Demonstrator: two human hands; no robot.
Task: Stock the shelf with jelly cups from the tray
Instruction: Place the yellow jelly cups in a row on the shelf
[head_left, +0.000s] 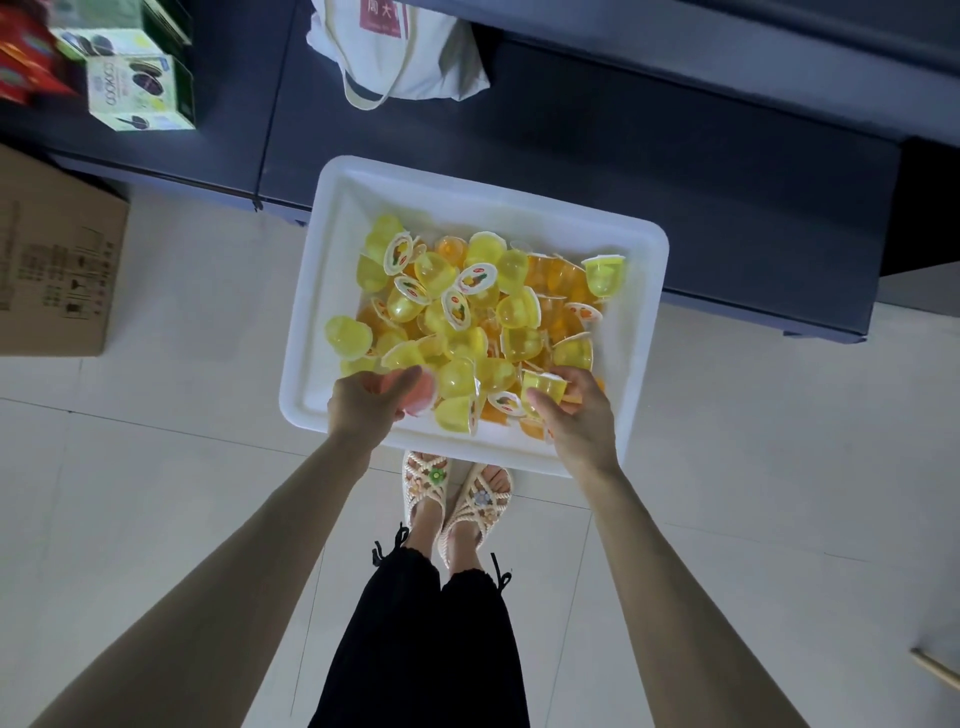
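Pale tiled floor, dark shelf ahead. White tray heaped with yellow jelly cups. Left hand curls around a pink cup; right hand pinches a yellow cup. Cardboard box left; tote bag on shelf.

Tote bag: white cloth, long handles, red label with characters, slumped on the dark ledge at top centre.
Cookie boxes: pale green, dark round biscuits pictured, stacked at the ledge's left end.
Red packets: blurred, left of the boxes.
Cardboard carton: brown, printed symbols, on the floor at left.
Floor: pale tiles, thin joints.
Sandals: cream woven, flower decorations.
Trousers: black, tied cuffs.
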